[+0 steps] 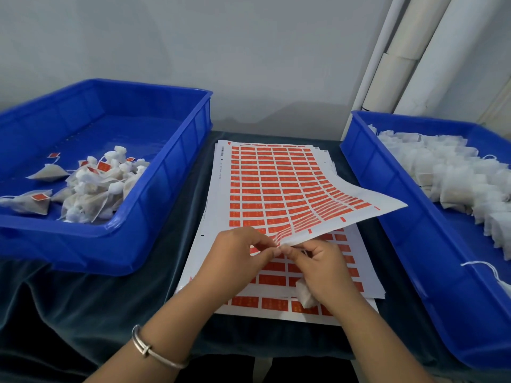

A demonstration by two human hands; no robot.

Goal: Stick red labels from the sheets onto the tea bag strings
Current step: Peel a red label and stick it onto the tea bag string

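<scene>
Dark teal cloth covers the table (pixel 116 299), which stands against a pale grey wall (pixel 221 51) with white pipes (pixel 409 51) running up the right corner. At the middle lies a stack of label sheets (pixel 265 183) printed with rows of red labels (pixel 279 280); the top sheet's near right corner is lifted and curled over, its white underside (pixel 359 214) showing. The left hand (pixel 237 258), a silver bangle (pixel 154 352) on its wrist, and the right hand (pixel 320 264) meet at the raised near edge of that sheet, each with its grip closed: thumb and forefinger of both pinch the edge where a label sits, though whether a label has come free cannot be told. The right hand also holds a white tea bag (pixel 305 295) tucked under its palm, touching the sheets below. On the left, a blue tray (pixel 171 172) holds a loose heap of labelled tea bags (pixel 94 186) with red tags on their strings. On the right, a second blue tray (pixel 387 205) holds a long pile of unlabelled tea bags (pixel 453 175), one white string (pixel 481 265) hanging over its near rim.
</scene>
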